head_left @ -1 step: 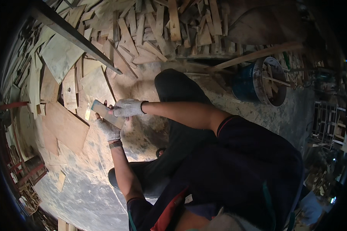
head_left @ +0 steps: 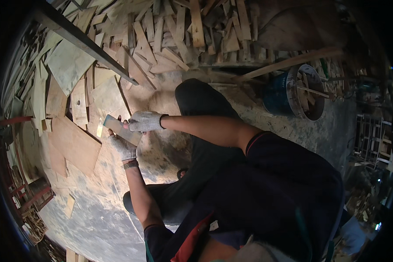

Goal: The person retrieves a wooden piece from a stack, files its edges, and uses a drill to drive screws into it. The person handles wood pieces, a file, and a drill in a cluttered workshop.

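Note:
A small flat wooden piece (head_left: 116, 127) with a pale bluish end is held between both gloved hands above the dusty floor. My right hand (head_left: 145, 121), in a grey knit glove, grips its upper edge from the right. From below, my left hand (head_left: 123, 147), also gloved and with a watch at the wrist, supports it. My dark-trousered knees are bent just right of the hands.
A heap of scrap wood strips (head_left: 179, 39) fills the far side, crossed by a dark metal bar (head_left: 83, 41). Plywood sheets (head_left: 74, 146) lie to the left. A blue bucket (head_left: 288, 94) holding sticks stands at the right, with a long wooden pole (head_left: 288, 62) behind it.

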Demonstrator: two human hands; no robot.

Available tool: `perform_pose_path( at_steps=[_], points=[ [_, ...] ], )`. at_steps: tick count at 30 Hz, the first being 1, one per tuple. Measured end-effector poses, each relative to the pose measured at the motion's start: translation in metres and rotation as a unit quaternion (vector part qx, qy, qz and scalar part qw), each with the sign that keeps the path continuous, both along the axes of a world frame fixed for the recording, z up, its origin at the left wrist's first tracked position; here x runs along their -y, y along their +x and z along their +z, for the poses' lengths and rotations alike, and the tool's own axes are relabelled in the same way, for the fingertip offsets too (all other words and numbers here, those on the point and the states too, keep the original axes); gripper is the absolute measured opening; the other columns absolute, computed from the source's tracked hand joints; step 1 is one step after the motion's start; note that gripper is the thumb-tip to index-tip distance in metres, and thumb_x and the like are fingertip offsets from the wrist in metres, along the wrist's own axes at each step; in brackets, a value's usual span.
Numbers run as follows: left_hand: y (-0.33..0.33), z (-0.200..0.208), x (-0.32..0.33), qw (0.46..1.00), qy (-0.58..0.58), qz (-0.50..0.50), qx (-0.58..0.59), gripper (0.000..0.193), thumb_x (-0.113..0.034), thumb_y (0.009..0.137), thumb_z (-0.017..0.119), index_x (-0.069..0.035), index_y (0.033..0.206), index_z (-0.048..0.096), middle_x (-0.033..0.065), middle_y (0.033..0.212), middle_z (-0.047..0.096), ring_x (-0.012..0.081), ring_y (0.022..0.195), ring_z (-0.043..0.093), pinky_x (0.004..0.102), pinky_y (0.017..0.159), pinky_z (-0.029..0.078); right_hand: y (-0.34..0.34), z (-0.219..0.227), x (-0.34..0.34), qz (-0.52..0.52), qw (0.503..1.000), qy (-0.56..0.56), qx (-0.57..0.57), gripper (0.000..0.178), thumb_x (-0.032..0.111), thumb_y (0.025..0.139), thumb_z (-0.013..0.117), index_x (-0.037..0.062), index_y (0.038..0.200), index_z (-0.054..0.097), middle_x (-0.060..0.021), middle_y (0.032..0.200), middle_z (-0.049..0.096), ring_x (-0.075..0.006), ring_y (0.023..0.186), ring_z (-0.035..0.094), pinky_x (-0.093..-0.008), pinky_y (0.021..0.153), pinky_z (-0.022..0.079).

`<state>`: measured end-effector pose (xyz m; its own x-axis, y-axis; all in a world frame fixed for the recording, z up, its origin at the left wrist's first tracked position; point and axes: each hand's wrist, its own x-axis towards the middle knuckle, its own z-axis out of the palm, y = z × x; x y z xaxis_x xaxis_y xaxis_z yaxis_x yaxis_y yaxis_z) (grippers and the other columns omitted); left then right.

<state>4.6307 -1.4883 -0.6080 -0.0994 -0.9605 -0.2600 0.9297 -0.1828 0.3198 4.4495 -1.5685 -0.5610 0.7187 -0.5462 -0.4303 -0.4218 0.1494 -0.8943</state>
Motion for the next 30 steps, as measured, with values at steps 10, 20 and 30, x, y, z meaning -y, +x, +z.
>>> perform_pose_path(
  at_steps=[10,20,30],
  points=[
    [0.010,-0.033,0.013,0.971,0.162,0.055,0.168,0.062,-0.058,0.103,0.047,-0.004,0.132,0.054,0.0172,0.124,0.064,0.0296,0.116,0.060,0.0456,0.101,0.050,0.003,-0.013,0.002,0.050,0.975,-0.195,-0.092,0.059,0.057,0.086,0.068,0.0054,0.115,0.068,-0.0207,0.094,0.072,-0.0360,0.093,0.071,-0.0468,0.082,0.054],
    [0.018,-0.037,0.010,0.979,0.158,0.006,0.127,0.062,-0.058,0.101,0.054,-0.005,0.133,0.056,0.0162,0.124,0.065,0.0278,0.113,0.062,0.0422,0.101,0.051,0.005,-0.016,0.003,0.032,0.986,-0.163,-0.035,0.062,0.053,0.081,0.073,0.0065,0.122,0.069,-0.0208,0.097,0.073,-0.0360,0.094,0.071,-0.0468,0.082,0.053],
    [0.014,-0.035,0.015,0.971,0.218,0.004,0.098,0.048,-0.042,0.101,0.055,-0.003,0.130,0.055,0.0156,0.127,0.064,0.0297,0.113,0.062,0.0467,0.101,0.048,0.010,-0.025,0.004,-0.031,0.980,-0.189,-0.061,0.055,0.054,0.083,0.064,-0.0003,0.087,0.072,-0.0267,0.079,0.069,-0.0404,0.080,0.071,-0.0496,0.074,0.054]
  ],
)
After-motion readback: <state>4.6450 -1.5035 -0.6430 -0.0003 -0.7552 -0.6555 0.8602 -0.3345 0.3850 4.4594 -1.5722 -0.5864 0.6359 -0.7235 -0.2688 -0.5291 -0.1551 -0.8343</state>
